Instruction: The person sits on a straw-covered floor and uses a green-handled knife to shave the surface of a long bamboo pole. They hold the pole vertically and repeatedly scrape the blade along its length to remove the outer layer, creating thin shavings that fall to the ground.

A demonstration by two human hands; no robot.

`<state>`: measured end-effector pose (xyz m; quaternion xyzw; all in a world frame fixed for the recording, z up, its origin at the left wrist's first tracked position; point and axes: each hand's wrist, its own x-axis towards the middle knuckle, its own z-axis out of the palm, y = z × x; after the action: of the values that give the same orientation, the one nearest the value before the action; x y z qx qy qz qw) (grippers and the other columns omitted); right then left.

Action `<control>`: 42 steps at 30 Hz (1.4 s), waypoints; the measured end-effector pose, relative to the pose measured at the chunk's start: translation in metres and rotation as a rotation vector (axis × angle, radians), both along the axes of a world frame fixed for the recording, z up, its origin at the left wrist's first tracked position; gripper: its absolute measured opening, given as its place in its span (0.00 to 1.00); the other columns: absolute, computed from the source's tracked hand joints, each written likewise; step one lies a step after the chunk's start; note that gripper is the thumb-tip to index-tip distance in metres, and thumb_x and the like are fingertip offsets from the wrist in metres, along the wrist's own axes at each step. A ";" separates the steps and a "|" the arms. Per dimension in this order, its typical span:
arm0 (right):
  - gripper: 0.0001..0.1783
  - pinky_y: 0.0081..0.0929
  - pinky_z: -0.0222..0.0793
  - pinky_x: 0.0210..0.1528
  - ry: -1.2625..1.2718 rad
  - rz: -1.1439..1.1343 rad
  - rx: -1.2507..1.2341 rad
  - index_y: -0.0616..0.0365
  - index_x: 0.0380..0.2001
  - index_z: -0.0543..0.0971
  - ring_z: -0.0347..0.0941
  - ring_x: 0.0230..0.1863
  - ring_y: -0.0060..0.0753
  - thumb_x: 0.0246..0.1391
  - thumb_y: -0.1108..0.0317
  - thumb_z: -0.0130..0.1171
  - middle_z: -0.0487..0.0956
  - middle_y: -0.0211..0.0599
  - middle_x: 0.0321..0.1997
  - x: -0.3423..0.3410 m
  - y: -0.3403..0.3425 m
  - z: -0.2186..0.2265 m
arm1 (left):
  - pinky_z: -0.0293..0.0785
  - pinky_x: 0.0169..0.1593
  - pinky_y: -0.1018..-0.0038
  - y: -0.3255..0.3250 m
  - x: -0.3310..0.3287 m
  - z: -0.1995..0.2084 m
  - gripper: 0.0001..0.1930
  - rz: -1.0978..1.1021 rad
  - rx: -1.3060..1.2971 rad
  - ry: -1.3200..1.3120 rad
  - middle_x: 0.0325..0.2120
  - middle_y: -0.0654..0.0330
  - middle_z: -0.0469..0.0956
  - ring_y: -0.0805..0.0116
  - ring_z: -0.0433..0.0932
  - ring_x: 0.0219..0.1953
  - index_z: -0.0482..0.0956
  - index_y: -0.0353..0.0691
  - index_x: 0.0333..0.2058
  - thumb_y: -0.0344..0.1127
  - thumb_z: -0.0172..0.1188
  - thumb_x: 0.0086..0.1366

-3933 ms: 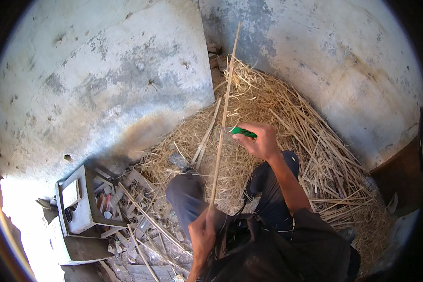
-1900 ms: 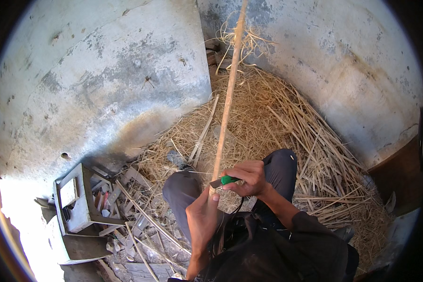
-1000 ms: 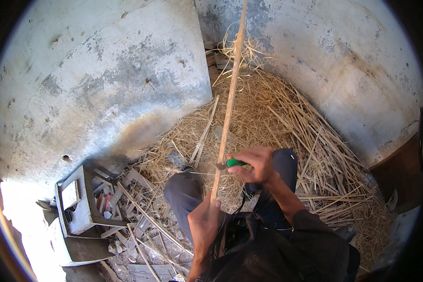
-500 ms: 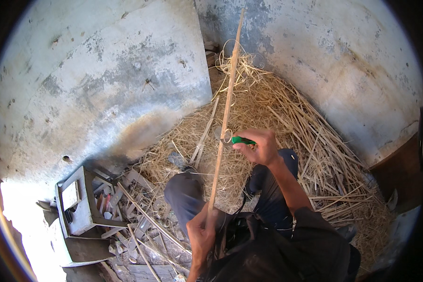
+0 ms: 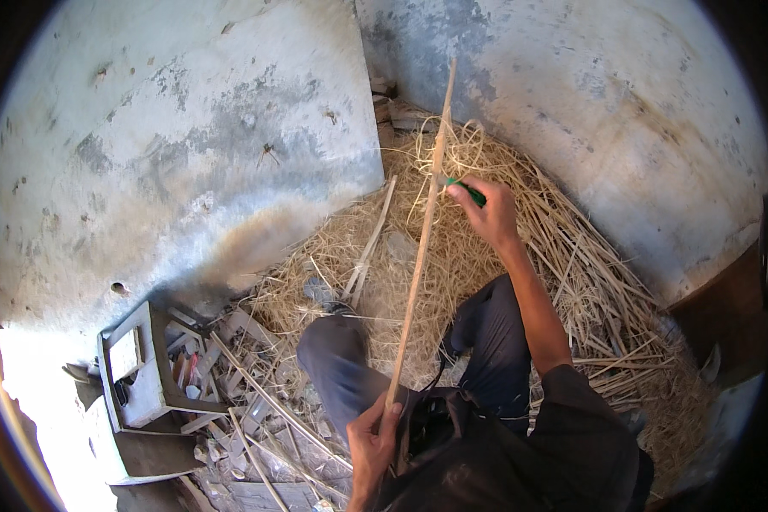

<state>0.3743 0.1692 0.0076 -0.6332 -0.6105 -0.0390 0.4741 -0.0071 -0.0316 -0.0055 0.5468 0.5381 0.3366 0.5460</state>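
Note:
A long, thin bamboo strip slants up and away from my lap. My left hand is closed round its near end, by my left thigh. My right hand is closed on the green handle of a small knife, whose blade meets the strip on its upper part. The blade is small and partly hard to make out. Pale curled shavings lie behind the strip's far half.
Loose shavings cover the floor between my knees. A heap of thin strips lies along the right wall. To the left stands a battered white box-like frame among scraps. Bare, stained walls close in the far side.
My right hand and the knife have moved up the strip, away from me. The strip's far tip has come lower and a little right. My left hand keeps its hold.

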 end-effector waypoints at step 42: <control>0.21 0.32 0.75 0.26 -0.029 0.428 0.218 0.55 0.34 0.89 0.83 0.23 0.35 0.55 0.47 0.78 0.85 0.31 0.24 -0.119 -0.098 -0.025 | 0.78 0.42 0.74 0.057 0.036 0.011 0.20 0.091 0.254 -0.024 0.32 0.54 0.87 0.79 0.77 0.35 0.84 0.28 0.57 0.30 0.72 0.69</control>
<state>0.2553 0.0713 -0.0171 -0.4337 -0.7299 -0.0124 0.5282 0.0290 0.0253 0.0052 0.5824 0.5088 0.4330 0.4629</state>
